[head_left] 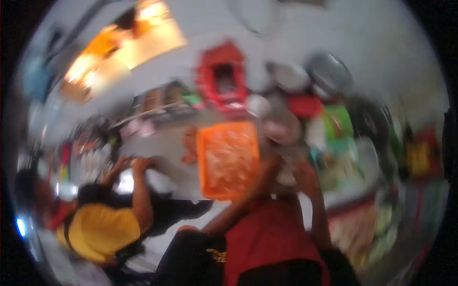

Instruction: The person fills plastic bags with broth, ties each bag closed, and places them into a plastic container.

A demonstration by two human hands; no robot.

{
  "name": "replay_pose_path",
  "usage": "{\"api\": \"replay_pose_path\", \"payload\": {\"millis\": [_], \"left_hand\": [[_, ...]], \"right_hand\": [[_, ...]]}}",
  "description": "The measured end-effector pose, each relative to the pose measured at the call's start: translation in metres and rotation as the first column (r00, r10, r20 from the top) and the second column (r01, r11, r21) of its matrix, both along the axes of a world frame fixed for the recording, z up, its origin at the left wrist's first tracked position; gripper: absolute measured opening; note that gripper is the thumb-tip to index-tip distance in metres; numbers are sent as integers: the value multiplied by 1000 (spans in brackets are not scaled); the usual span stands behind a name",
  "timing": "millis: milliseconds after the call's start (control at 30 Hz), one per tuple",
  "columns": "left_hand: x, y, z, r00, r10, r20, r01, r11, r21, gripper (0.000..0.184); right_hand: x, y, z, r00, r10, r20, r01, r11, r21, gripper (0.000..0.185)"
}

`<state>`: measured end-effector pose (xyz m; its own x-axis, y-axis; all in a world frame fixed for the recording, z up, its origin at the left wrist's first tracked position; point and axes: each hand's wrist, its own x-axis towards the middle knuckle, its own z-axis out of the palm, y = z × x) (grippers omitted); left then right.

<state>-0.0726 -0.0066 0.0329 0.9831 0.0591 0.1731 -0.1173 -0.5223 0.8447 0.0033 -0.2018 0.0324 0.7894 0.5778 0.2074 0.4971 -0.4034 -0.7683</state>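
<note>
The whole view is smeared by motion. An orange plastic crate (pixel 203 164) stands in the middle, with pale pinkish pieces (pixel 231 157) in it that I cannot make out. My left hand (pixel 273 166) is just beyond the crate's right side, its forearm crossing the crate's near right corner. My right hand (pixel 306 177) is a little further right, raised in front of my body. Between the two hands shows a pale blurred thing (pixel 286 174); whether either hand grips it cannot be told. The fingers of both hands are too blurred to read.
At left a person in a yellow shirt (pixel 107 229) works with both hands over the counter. A red plastic container (pixel 224 76) stands at the back, with metal bowls (pixel 329 74) behind to the right. A white tub (pixel 369 157) with greenish contents is at right.
</note>
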Motion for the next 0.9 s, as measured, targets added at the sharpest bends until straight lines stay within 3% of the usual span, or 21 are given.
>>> {"api": "replay_pose_path", "payload": {"millis": [33,100,133,200,333,367,500,567,633,700,767,900], "left_hand": [[-1,1,19,992,23,127,-44,986,163,57],[21,7,10,1000,-10,-28,15,986,166,27],[31,8,5,994,-26,-105,43,985,168,15],[34,-1,15,997,46,-66,-37,991,131,16],[47,-4,13,992,60,-110,-52,996,68,14],[49,-5,12,989,58,-139,-51,997,57,15],[60,5,-15,998,36,-44,-21,949,314,15],[65,-6,6,991,104,-87,-63,921,384,15],[64,6,-25,996,53,-67,-9,847,531,13],[66,6,-35,998,29,-62,11,828,560,12],[69,0,-33,996,43,-75,0,868,496,11],[63,-3,-48,992,113,-54,-79,899,430,10]], "right_hand": [[-5,-13,54,868,-73,-491,125,989,73,32],[-9,-83,19,920,-366,-142,375,926,45,35],[-15,-111,29,832,-550,-74,531,828,-180,36],[-25,-146,58,630,-764,142,698,476,-535,40],[-36,-157,21,685,-722,96,699,613,-368,50],[-36,-151,14,630,-763,-147,720,644,-258,40],[-40,-162,-19,708,-700,93,704,691,-166,19],[-43,-160,4,744,-668,-7,651,728,-214,18],[-39,-163,36,767,-640,-50,615,755,-227,19],[-28,-181,78,778,-568,-269,528,823,-209,22],[-12,-202,128,757,-511,-408,463,859,-219,27],[36,-255,183,736,-438,-516,487,872,-45,26]]}}
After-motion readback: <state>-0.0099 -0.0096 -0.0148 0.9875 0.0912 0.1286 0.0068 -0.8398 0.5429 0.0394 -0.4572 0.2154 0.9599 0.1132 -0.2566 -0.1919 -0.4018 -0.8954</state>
